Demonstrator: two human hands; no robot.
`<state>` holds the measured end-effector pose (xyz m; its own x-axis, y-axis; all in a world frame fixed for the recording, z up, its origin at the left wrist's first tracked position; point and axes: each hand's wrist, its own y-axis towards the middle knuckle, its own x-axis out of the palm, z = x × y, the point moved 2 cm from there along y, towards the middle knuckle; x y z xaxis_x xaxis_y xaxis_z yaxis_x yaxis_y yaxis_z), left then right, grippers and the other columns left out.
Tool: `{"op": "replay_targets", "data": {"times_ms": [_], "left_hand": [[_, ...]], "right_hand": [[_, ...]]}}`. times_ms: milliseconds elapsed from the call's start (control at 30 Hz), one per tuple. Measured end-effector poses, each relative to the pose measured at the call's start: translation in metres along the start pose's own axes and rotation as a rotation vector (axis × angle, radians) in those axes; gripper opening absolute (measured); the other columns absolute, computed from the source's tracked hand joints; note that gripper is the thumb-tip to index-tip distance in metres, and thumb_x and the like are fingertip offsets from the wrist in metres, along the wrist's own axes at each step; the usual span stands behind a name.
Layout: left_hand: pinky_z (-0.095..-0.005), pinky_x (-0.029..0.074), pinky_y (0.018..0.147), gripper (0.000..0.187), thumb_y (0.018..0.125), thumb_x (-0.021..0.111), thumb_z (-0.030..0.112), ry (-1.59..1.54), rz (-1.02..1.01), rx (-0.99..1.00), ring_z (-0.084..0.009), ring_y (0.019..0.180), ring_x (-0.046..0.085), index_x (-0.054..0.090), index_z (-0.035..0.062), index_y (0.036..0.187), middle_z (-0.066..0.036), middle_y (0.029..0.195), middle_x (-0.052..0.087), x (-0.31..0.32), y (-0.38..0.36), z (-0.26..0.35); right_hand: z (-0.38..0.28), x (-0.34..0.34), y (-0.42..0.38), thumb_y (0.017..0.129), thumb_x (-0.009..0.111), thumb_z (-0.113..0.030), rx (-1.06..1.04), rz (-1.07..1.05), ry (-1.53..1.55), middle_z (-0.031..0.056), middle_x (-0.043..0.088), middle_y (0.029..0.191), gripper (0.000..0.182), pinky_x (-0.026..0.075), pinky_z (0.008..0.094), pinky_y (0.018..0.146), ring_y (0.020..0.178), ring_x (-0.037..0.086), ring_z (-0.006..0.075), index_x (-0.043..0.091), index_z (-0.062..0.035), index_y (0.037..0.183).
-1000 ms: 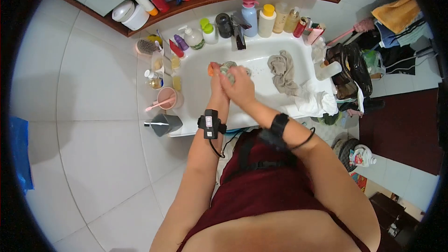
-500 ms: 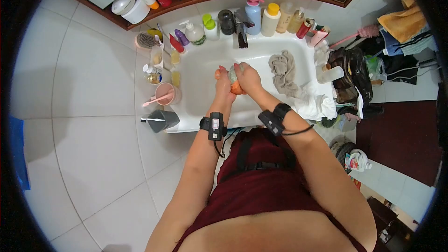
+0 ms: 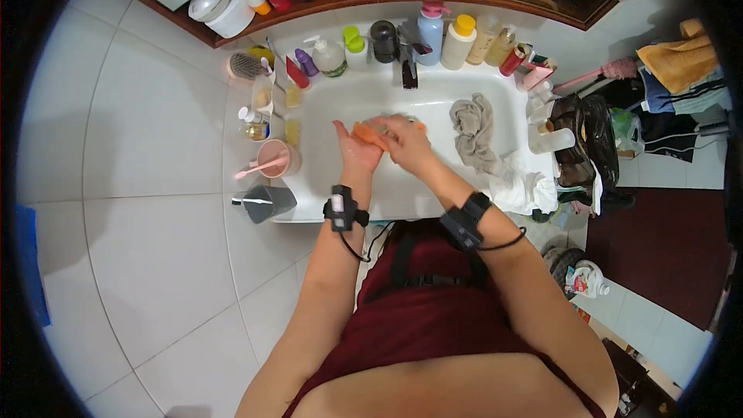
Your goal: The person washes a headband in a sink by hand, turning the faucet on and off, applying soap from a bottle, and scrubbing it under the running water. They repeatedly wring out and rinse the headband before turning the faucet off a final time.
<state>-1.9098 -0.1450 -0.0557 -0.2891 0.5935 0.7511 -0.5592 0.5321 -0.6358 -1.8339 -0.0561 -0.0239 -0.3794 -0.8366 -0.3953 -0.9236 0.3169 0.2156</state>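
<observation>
Over the white sink basin [image 3: 325, 178], my two hands are close together on a wet-looking orange cloth [image 3: 370, 136]. My left hand [image 3: 360, 155] is turned palm up with its thumb stretched out to the side. The cloth lies across its fingers and partly hides them. From the right, my right hand [image 3: 408, 143] closes over the cloth with bent fingers. A bit of orange also shows at its far side, with a small greyish patch behind the knuckles. A crumpled grey cloth [image 3: 474, 131] lies in the basin to the right of my hands.
A dark faucet [image 3: 409, 70] stands behind my hands, among several bottles along the back rim. A white cloth [image 3: 522, 186] drapes over the right front corner. A pink cup [image 3: 277, 159] and a dark grey cup [image 3: 271, 203] stand at the left.
My hands were pressed together around the orange and greyish cloth. My left hand has since turned palm up with its thumb spread, and my right hand has shifted across the cloth.
</observation>
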Motion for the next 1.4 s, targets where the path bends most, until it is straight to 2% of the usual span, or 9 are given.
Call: {"op": "replay_targets", "data": {"times_ms": [133, 367, 467, 667, 800, 833, 967, 1067, 1400], "left_hand": [[-0.0315, 0.045, 0.073, 0.061, 0.086, 0.039, 0.063, 0.253, 0.018, 0.141, -0.0182, 0.081, 0.053, 0.05, 0.0042, 0.101, -0.004, 0.088, 0.051, -0.021, 0.027, 0.007], [-0.0296, 0.047, 0.056, 0.052, 0.09, 0.037, 0.055, 0.23, 0.145, 0.179, -0.0169, 0.068, 0.055, 0.048, 0.0074, 0.11, -0.004, 0.084, 0.057, 0.035, -0.002, -0.034], [-0.0304, 0.048, 0.057, 0.052, 0.091, 0.037, 0.054, 0.354, -0.139, 0.203, -0.0174, 0.067, 0.056, 0.045, 0.0071, 0.112, -0.005, 0.08, 0.057, 0.008, 0.03, -0.021], [-0.0309, 0.048, 0.061, 0.045, 0.092, 0.039, 0.049, 0.392, 0.036, 0.259, -0.0171, 0.073, 0.055, 0.046, 0.0063, 0.106, -0.005, 0.084, 0.053, -0.011, 0.043, -0.026], [-0.033, 0.051, 0.068, 0.035, 0.094, 0.038, 0.044, 0.256, -0.162, 0.137, -0.0187, 0.08, 0.056, 0.044, 0.0111, 0.104, -0.004, 0.09, 0.053, -0.011, 0.043, -0.023], [-0.0336, 0.05, 0.07, 0.035, 0.094, 0.038, 0.045, 0.286, -0.124, 0.146, -0.0185, 0.082, 0.056, 0.043, 0.0117, 0.105, -0.004, 0.091, 0.052, -0.003, 0.036, -0.024], [-0.0349, 0.048, 0.079, 0.036, 0.093, 0.038, 0.046, 0.378, -0.083, 0.185, -0.0175, 0.09, 0.054, 0.042, 0.0133, 0.108, -0.002, 0.096, 0.051, -0.002, 0.024, -0.018], [-0.0352, 0.046, 0.086, 0.039, 0.093, 0.037, 0.047, 0.373, -0.124, 0.145, -0.0181, 0.096, 0.053, 0.041, 0.0141, 0.112, -0.003, 0.103, 0.05, -0.004, 0.02, -0.017], [-0.0462, 0.041, 0.089, 0.063, 0.085, 0.029, 0.067, 0.162, -0.051, 0.087, -0.0252, 0.098, 0.051, 0.048, 0.0095, 0.102, -0.007, 0.101, 0.054, -0.013, 0.017, -0.001]], "right_hand": [[-0.021, 0.011, -0.014, 0.077, 0.062, -0.01, -0.167, -0.075, -0.125, 0.0117, 0.057, 0.096, 0.025, 0.044, 0.0398, 0.07, 0.085, 0.056, 0.0324, 0.06, -0.0113, 0.102], [0.005, 0.008, 0.016, 0.085, 0.053, -0.035, 0.184, 0.238, -0.278, 0.015, 0.062, 0.08, 0.031, 0.046, 0.04, 0.062, 0.072, 0.059, 0.0336, 0.063, -0.0066, 0.083], [0.006, 0.013, 0.007, 0.086, 0.046, -0.039, 0.157, 0.128, -0.288, 0.0162, 0.062, 0.089, 0.036, 0.048, 0.0431, 0.066, 0.078, 0.06, 0.0355, 0.065, -0.0086, 0.09], [0.031, 0.008, 0.013, 0.091, 0.038, -0.035, 0.333, 0.048, -0.401, 0.0153, 0.062, 0.093, 0.037, 0.047, 0.0445, 0.071, 0.083, 0.059, 0.0355, 0.063, -0.0073, 0.093], [0.025, 0.014, 0.005, 0.092, 0.038, -0.033, 0.023, 0.171, -0.498, 0.0179, 0.06, 0.084, 0.036, 0.047, 0.0443, 0.069, 0.081, 0.058, 0.0363, 0.06, -0.0045, 0.086], [0.029, 0.001, 0.014, 0.092, 0.039, -0.031, 0.353, 0.066, -0.369, 0.0179, 0.06, 0.081, 0.034, 0.046, 0.0443, 0.067, 0.081, 0.058, 0.036, 0.058, -0.0038, 0.085], [0.057, -0.007, 0.012, 0.089, 0.05, -0.026, 0.09, -0.003, -0.187, 0.0143, 0.06, 0.076, 0.025, 0.045, 0.0424, 0.066, 0.073, 0.058, 0.0342, 0.055, -0.002, 0.09], [0.06, -0.007, 0.002, 0.084, 0.059, -0.022, 0.346, -0.102, -0.026, 0.0112, 0.06, 0.076, 0.026, 0.047, 0.0389, 0.068, 0.076, 0.06, 0.0296, 0.052, -0.0018, 0.099], [0.024, -0.006, 0.008, 0.076, 0.05, 0.005, 0.148, -0.18, 0.16, 0.0143, 0.047, 0.121, 0.052, 0.047, 0.0279, 0.082, 0.095, 0.058, 0.0194, 0.045, -0.0043, 0.127]]}}
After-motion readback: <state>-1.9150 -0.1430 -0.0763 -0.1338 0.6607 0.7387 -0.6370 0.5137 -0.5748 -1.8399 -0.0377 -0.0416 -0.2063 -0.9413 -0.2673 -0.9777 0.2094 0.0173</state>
